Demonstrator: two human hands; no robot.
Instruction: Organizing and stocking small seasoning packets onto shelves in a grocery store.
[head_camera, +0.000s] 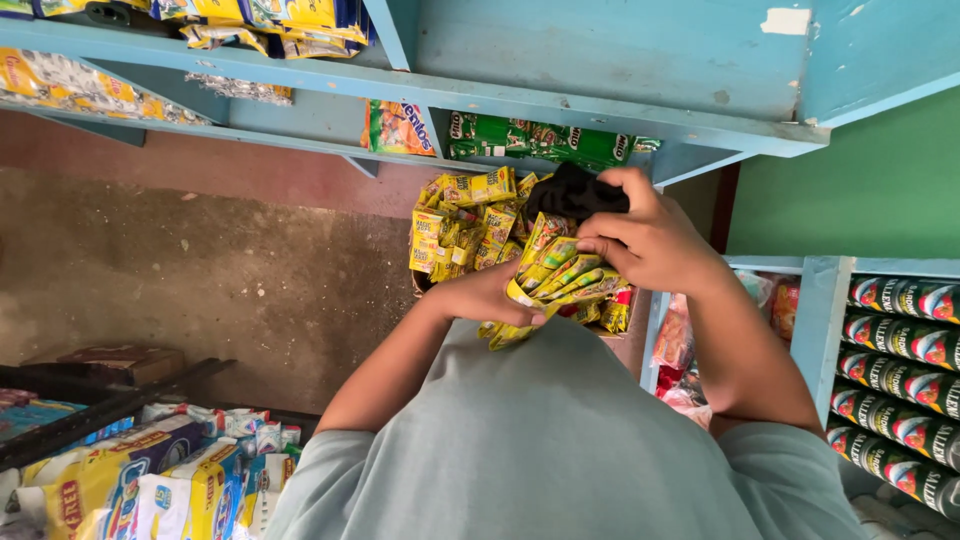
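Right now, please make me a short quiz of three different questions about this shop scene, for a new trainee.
1. True or false: the left hand holds a bundle of yellow sachets.
2. What colour is the soft thing in the right hand? A) black B) white C) red
3. Fill in: rows of cans lie on the shelf at the person's ____ side.

Key: 1 true; 2 A, a black cloth-like item; 3 right.

Both bare forearms rise from grey sleeves and bend inward at chest height. The left hand (487, 297) sits lower, fingers curled shut in a grip; the right hand (645, 240) arches above it, knuckles up, its fingers closed in a clasp.
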